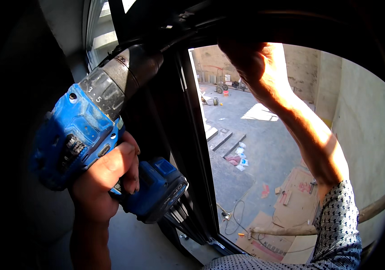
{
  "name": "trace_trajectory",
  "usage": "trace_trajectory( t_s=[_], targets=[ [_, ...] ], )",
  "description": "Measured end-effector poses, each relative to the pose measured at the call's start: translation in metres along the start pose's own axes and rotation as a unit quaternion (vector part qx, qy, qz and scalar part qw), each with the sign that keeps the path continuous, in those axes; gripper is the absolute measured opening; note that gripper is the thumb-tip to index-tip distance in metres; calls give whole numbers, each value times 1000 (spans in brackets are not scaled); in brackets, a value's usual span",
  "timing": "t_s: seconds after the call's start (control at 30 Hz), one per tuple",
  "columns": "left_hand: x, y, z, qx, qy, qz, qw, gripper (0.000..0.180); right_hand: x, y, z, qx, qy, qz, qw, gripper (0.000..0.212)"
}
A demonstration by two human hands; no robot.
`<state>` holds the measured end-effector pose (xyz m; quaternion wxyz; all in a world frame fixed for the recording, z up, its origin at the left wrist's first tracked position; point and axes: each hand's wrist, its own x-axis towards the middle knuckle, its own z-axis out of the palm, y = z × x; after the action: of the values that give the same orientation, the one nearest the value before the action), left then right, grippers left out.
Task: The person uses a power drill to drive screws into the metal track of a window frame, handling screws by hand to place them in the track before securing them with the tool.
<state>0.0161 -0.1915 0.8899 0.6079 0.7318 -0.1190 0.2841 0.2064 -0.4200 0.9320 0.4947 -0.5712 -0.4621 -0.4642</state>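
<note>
My left hand point(104, 177) is wrapped round the handle of a blue cordless drill point(82, 130), which points up and to the right. Its dark metal chuck point(140, 67) is close to the dark window frame point(197, 148); whether the tip touches is lost in shadow. A blue battery pack point(158, 189) sits at the handle's base, below my fingers. On the right, my bare forearm stretches up across the window opening. At its end my right hand point(255, 58) is against the frame's upper bar, with its fingers hidden in the dark.
Through the opening lies a grey floor point(264, 148) well below. Stacked slabs point(224, 139), white bags point(241, 157), a hand cart point(221, 85), a red bucket point(225, 93) and loose cables point(235, 220) are down there. A wooden pole point(287, 231) runs near my right sleeve.
</note>
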Motion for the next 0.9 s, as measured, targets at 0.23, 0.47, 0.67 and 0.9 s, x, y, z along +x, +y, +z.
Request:
trace_trajectory(
  t_s=[0.23,0.47,0.67,0.9],
  targets=[
    [0,2,0,21,14,27,999,24,6,1,-1,11,-22,-31,999,20],
    [3,-3,4,-1,23,35,999,27,10,0,7,-18,12,-48,999,23],
    [5,-13,7,1,42,24,999,27,6,1,-10,101,-85,-39,991,28],
    [5,-1,10,22,41,9,999,26,5,-4,12,-21,21,-31,999,38]
  ],
)
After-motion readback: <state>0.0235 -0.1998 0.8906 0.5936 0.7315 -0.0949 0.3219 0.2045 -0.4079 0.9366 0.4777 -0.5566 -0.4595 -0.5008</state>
